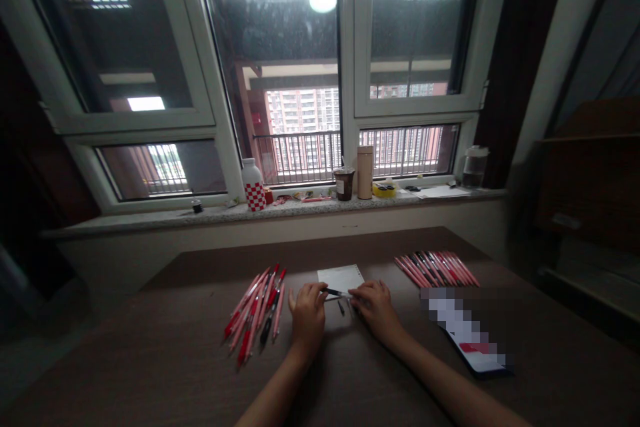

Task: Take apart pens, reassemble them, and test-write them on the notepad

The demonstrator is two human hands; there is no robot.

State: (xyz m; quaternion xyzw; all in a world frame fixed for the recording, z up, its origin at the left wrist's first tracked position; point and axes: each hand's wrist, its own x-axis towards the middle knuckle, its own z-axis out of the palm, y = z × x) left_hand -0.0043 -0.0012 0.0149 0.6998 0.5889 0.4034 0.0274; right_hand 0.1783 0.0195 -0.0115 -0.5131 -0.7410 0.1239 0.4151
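My left hand [307, 315] and my right hand [374, 307] meet over the brown table [150, 360], both pinched on a thin dark pen [336, 293] held level between them. Small dark pen parts [341, 307] lie on the table just under the hands. A white notepad [341, 277] lies right behind the pen. A fanned heap of several red and pink pens [256, 315] lies to the left of my left hand. A second row of several red pens [436, 268] lies to the right, beyond my right hand.
A flat dark-edged card or device with a white face [470, 340] lies right of my right forearm. On the windowsill [150, 217] stand a red-checked bottle [253, 185], a dark cup [344, 183], a tan flask [365, 172] and a jar [473, 167]. A wooden cabinet [590, 180] stands at right.
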